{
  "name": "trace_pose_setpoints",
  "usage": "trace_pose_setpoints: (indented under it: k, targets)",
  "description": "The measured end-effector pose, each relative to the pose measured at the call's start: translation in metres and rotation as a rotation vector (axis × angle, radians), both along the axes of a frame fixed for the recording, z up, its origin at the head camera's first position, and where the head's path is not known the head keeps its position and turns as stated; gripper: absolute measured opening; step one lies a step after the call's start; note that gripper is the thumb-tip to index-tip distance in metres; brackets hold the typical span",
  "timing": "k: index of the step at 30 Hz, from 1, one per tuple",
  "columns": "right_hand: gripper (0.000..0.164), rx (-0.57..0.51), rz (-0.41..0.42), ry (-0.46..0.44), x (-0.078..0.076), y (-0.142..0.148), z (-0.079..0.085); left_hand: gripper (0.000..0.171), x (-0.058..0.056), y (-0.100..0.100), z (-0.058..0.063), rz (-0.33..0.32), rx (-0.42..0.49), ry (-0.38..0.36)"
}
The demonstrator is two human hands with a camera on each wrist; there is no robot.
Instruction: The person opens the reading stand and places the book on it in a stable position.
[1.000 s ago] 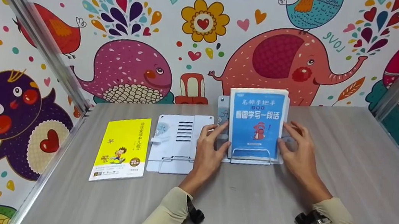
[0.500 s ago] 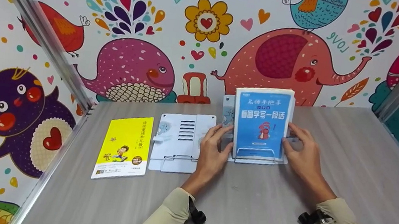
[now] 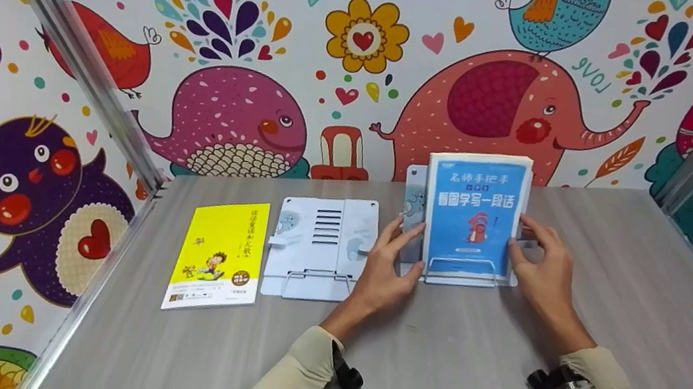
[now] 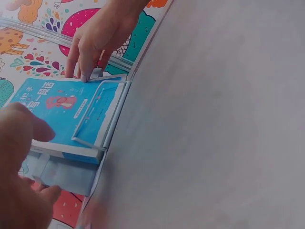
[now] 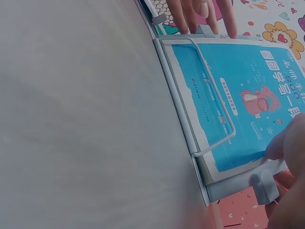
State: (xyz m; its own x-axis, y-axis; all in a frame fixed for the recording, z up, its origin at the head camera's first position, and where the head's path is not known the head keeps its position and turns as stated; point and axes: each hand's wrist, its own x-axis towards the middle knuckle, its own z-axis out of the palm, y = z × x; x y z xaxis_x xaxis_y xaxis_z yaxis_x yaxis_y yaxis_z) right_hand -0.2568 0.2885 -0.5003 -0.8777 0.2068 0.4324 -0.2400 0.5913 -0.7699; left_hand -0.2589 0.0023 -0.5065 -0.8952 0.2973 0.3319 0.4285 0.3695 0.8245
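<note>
A blue book (image 3: 474,218) leans upright on a pale book stand (image 3: 413,213), with the wire holder (image 3: 461,273) across its lower front. At the stand's left side my left hand (image 3: 386,273) grips the edge, fingers behind and thumb in front. Opposite it, my right hand (image 3: 544,267) holds the right edge, its thumb at the book's border and fingers reaching behind. The right wrist view shows a small grey clip (image 5: 265,186) on the stand beside that hand. The backs of the book and stand are hidden.
A second pale book stand (image 3: 322,251) lies flat to the left, its wire holder toward me. Beyond it lies a yellow book (image 3: 222,252). A cartoon-printed wall (image 3: 354,35) closes the grey table (image 3: 429,379) at the back, with metal posts at the corners.
Both hands have shifted the upright stand and its blue book to the right, away from the flat stand. The head view has also swung slightly.
</note>
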Motion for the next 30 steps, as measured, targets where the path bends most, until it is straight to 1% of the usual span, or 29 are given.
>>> trace_pose_setpoints:
  k: [2,4,7,9,12,14,16,17,19,21,22,24,26,30]
  targets:
    - [0.053,-0.009,-0.007,-0.005,0.001,0.001,0.0,0.065,0.0,0.001,0.001,-0.015,0.0,-0.019]
    - [0.051,-0.014,-0.012,-0.006,0.001,0.0,0.0,0.065,0.002,0.002,0.002,-0.013,0.001,-0.031]
    - [0.049,-0.022,-0.022,0.0,0.002,-0.001,0.0,0.061,0.004,0.004,0.004,0.013,0.014,-0.043]
    - [0.047,-0.032,-0.042,0.023,0.002,-0.003,0.001,0.057,0.006,0.005,0.006,0.038,0.038,-0.05]
    - [0.045,-0.054,-0.085,0.094,0.002,-0.009,0.003,0.05,0.008,0.005,0.009,0.076,0.095,-0.07]
    - [0.043,-0.064,-0.107,0.17,0.004,-0.015,0.005,0.045,0.008,0.003,0.011,0.088,0.151,-0.083]
    - [0.039,-0.057,-0.1,0.257,0.006,-0.022,0.008,0.042,0.007,0.0,0.012,0.082,0.212,-0.102]
    - [0.037,-0.052,-0.082,0.304,0.008,-0.026,0.008,0.041,0.006,-0.002,0.013,0.072,0.245,-0.113]
    - [0.033,-0.028,-0.027,0.367,0.012,-0.034,0.01,0.039,0.004,-0.007,0.014,0.052,0.302,-0.129]
    - [0.03,-0.01,0.05,0.396,0.015,-0.043,0.009,0.037,0.003,-0.012,0.015,0.041,0.341,-0.141]
    - [0.029,-0.008,0.091,0.397,0.017,-0.047,0.009,0.036,0.002,-0.014,0.016,0.039,0.354,-0.144]
    - [0.029,-0.006,0.163,0.365,0.019,-0.058,0.008,0.034,0.002,-0.021,0.018,0.049,0.357,-0.144]
    - [0.029,-0.015,0.235,0.326,0.022,-0.068,0.006,0.033,0.003,-0.028,0.02,0.07,0.342,-0.148]
    - [0.03,-0.023,0.367,0.255,0.023,-0.087,0.003,0.03,0.006,-0.049,0.022,0.114,0.308,-0.161]
